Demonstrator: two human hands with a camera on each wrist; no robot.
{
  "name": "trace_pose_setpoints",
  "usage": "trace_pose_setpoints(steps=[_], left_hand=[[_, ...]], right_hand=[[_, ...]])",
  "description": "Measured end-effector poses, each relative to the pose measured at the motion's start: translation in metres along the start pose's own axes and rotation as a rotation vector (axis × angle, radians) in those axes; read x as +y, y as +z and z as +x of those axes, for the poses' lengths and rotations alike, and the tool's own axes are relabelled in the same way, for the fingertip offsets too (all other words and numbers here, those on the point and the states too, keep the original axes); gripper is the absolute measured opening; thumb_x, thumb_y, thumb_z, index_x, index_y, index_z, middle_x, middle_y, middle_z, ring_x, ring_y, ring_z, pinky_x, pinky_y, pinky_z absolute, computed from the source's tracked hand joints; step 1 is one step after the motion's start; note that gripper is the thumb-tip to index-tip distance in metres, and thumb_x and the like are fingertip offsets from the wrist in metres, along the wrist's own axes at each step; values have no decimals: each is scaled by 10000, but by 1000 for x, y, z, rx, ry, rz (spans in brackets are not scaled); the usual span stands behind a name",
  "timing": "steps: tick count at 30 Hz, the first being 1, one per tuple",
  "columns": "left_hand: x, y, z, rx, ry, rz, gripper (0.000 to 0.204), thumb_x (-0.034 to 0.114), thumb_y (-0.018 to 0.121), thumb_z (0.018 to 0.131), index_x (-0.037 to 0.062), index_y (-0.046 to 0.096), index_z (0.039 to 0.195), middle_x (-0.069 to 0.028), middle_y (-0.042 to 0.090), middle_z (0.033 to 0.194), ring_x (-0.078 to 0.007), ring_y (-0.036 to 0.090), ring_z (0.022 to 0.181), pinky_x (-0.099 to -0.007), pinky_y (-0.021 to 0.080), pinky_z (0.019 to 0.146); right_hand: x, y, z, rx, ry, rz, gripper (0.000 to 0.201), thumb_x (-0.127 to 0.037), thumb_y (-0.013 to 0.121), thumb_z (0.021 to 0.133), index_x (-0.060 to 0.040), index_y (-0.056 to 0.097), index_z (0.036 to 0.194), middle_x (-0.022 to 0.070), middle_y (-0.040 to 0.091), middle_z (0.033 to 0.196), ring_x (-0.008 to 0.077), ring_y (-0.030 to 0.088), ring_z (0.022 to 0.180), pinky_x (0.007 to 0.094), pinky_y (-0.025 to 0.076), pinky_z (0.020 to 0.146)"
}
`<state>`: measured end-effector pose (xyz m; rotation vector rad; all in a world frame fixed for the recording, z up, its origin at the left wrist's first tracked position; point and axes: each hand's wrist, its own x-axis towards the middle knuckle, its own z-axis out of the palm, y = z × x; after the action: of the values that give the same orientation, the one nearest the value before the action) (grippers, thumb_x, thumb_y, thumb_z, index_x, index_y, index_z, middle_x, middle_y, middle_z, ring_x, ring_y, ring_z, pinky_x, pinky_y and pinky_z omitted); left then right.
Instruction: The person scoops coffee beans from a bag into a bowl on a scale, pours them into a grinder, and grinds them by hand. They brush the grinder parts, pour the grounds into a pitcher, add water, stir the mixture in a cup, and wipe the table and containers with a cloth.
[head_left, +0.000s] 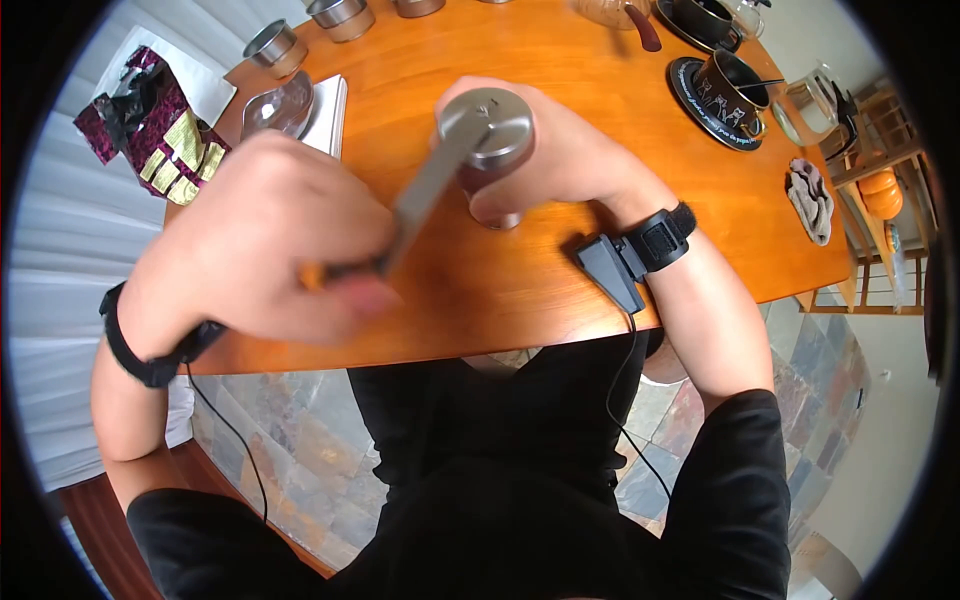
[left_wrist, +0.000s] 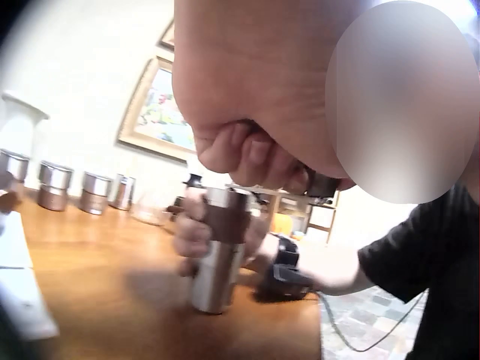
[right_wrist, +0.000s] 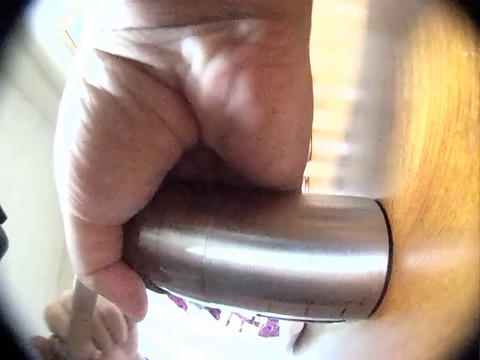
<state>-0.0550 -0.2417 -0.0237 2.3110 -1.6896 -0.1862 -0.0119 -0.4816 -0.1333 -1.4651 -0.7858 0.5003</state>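
Note:
A metal hand coffee grinder (head_left: 498, 135) stands upright at the table's near side, its crank handle (head_left: 436, 188) reaching from the lid toward the left. My right hand (head_left: 560, 150) wraps round the grinder's upper body; the right wrist view shows the thumb curled about it and the bare steel lower part (right_wrist: 300, 251) at the tabletop. My left hand (head_left: 270, 235) grips the outer end of the crank, fingers curled and slightly blurred. Most of the knob is hidden inside that hand. In the left wrist view the left fist (left_wrist: 255, 154) is above the grinder.
At the left are a purple foil bag (head_left: 165, 140), a clear glass dish (head_left: 278, 108) and a white flat item (head_left: 330, 120). Several metal canisters (head_left: 275, 48) line the far edge. Black cups on saucers (head_left: 735, 85) and a crumpled cloth (head_left: 811, 203) lie right.

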Motion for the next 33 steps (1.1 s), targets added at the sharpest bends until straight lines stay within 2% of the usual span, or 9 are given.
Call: trace_pose_setpoints(steps=[9,11,12,16,22,24,28,32,33], left_hand=[[-89,-24,31,63,-498,100,436,359,498,1033,-19,496,816,-59,402,637,-174,384,606,-338,373,580],[-108,-12,64,270,-209,214,412,347,536,1005,-15,555,808,-94,512,663,-218,514,620,-363,414,585],[-73,-35,93,-39,-560,192,469,410,523,995,-29,655,898,-241,673,854,-386,662,813,-428,529,756],[-59,-17,150,-42,-251,267,443,399,515,988,-19,657,950,-242,677,873,-387,666,821,-446,529,784],[16,-53,164,-634,541,140,313,290,654,875,-20,694,891,-222,690,802,-340,683,746,-415,555,660],[43,2,140,-259,-45,196,357,332,600,941,6,611,793,-127,627,773,-290,616,690,-392,453,588],[39,29,92,48,149,99,285,304,696,833,77,587,699,-30,568,687,-282,568,570,-392,414,491],[34,28,46,133,224,78,299,284,740,752,124,515,640,-5,447,609,-223,481,500,-343,343,425],[31,26,36,94,203,85,314,273,745,729,134,488,615,-8,421,595,-209,454,480,-329,324,413]], right_hand=[[-3,7,0,-7,27,-137,495,45,792,621,-66,575,1052,-9,604,861,99,597,750,258,506,640],[-1,6,0,12,-16,-209,505,22,809,615,-71,579,1055,-21,600,871,87,583,792,258,504,699],[-1,7,0,8,-4,-182,527,2,822,609,-73,582,1072,-26,603,892,84,574,826,261,496,745],[-1,5,0,-16,25,-174,566,-19,837,600,-75,591,1106,-28,619,939,93,572,882,270,491,802],[9,6,-8,197,-185,-334,512,-16,815,631,-67,589,1088,-9,628,920,105,577,819,264,483,721],[15,3,-4,178,-290,-313,481,-10,800,647,-62,582,1073,0,628,880,107,581,746,260,480,656],[28,1,6,116,-471,-288,420,2,771,678,-52,569,1042,18,627,802,111,589,600,252,473,526],[15,3,3,9,-259,-207,400,30,754,689,-49,563,1030,24,620,755,111,593,528,251,469,457],[12,3,2,-4,-172,-180,457,23,789,655,-65,575,1049,-1,617,845,97,581,688,258,482,608]])
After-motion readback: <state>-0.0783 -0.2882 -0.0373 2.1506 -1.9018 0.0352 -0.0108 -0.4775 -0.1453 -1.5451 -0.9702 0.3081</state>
